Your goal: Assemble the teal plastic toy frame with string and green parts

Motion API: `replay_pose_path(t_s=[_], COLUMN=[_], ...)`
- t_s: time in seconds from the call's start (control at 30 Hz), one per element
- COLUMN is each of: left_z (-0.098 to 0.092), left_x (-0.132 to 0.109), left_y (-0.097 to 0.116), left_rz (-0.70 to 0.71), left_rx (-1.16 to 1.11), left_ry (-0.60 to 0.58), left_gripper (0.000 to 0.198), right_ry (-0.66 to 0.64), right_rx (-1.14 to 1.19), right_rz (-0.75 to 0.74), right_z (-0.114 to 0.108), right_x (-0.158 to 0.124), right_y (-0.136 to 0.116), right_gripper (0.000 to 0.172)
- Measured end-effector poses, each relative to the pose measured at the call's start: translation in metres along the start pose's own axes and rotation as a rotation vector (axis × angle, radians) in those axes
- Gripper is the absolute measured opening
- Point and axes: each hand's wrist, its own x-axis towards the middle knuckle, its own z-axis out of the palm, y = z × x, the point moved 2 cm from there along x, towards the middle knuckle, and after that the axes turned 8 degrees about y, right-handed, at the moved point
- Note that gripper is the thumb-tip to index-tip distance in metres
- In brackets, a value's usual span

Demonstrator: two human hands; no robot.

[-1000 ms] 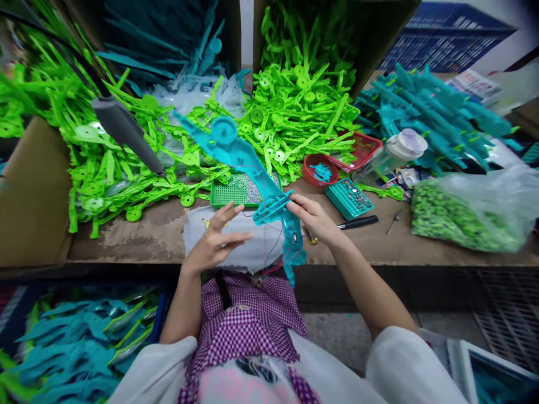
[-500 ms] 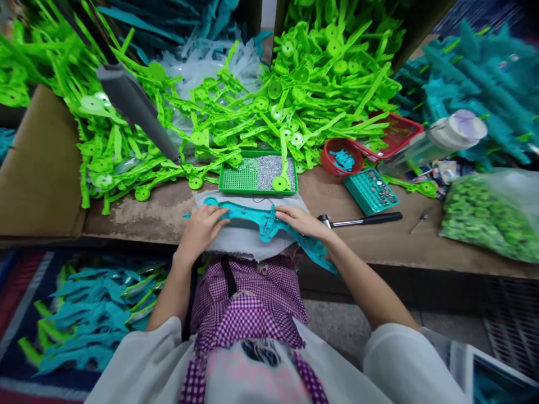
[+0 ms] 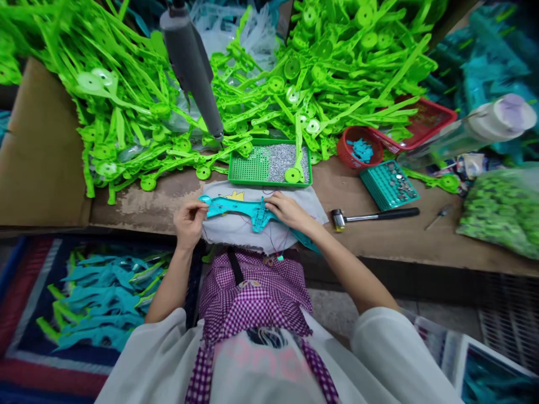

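Note:
A turquoise plastic shell, long and curved with a round left end, lies open side up on a white cloth. My right hand grips it around the ribbed middle section. At the round end, my left hand is closed in a pinch. A thin reddish wire runs along the shell from those fingertips. More thin wires hang over the cloth's front edge, with a small pale green piece at the end. The shell's right end is partly hidden under my right hand and forearm.
Behind the cloth sits a green tray of small screws. A grey power screwdriver hangs above its left. Heaped green plastic parts line the back. On the right lie a hammer, a teal tray and a red basket.
My left hand has drawn back from lying over the shell to a pinch at its left end. The right hand stays on the shell. The whole view has shifted slightly.

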Motion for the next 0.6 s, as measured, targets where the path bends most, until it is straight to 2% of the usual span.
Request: replay_pose_path(t_s=[0.07, 0.13, 0.2, 0.23, 0.27, 0.37, 0.4, 0.47, 0.6], left_z=[-0.015, -0.035, -0.056, -0.064, -0.071, -0.078, -0.076, -0.069, -0.051], left_x=[-0.003, -0.009, -0.018, -0.023, -0.029, -0.048, -0.054, -0.062, -0.064], left_y=[0.015, 0.028, 0.032, 0.029, 0.023, 0.002, -0.003, -0.007, 0.001], left_rz=[0.116, 0.274, 0.375, 0.36, 0.282, -0.026, -0.085, -0.095, 0.019], left_rx=[0.021, 0.117, 0.24, 0.311, 0.395, 0.587, 0.62, 0.648, 0.594], left_ry=[-0.009, -0.021, -0.052, -0.065, -0.073, -0.033, -0.012, 0.003, -0.097], left_gripper=[0.018, 0.007, 0.002, 0.003, 0.005, 0.02, 0.024, 0.027, 0.024], right_ry=[0.085, 0.263, 0.448, 0.509, 0.544, 0.551, 0.533, 0.483, 0.435], right_rx=[0.005, 0.002, -0.023, -0.048, -0.074, -0.134, -0.136, -0.112, -0.042], right_rz=[0.005, 0.045, 0.133, 0.185, 0.231, 0.327, 0.342, 0.352, 0.358], right_z=[-0.017, -0.039, -0.057, -0.061, -0.062, -0.049, -0.043, -0.033, -0.031], right_x=[-0.01, -0.031, -0.062, -0.079, -0.095, -0.127, -0.131, -0.133, -0.127], right_y=[-0.002, -0.002, 0.0, 0.0, 0.001, 0.004, 0.005, 0.008, 0.013], right_gripper=[0.036, 0.038, 0.038, 0.037, 0.038, 0.042, 0.044, 0.046, 0.032])
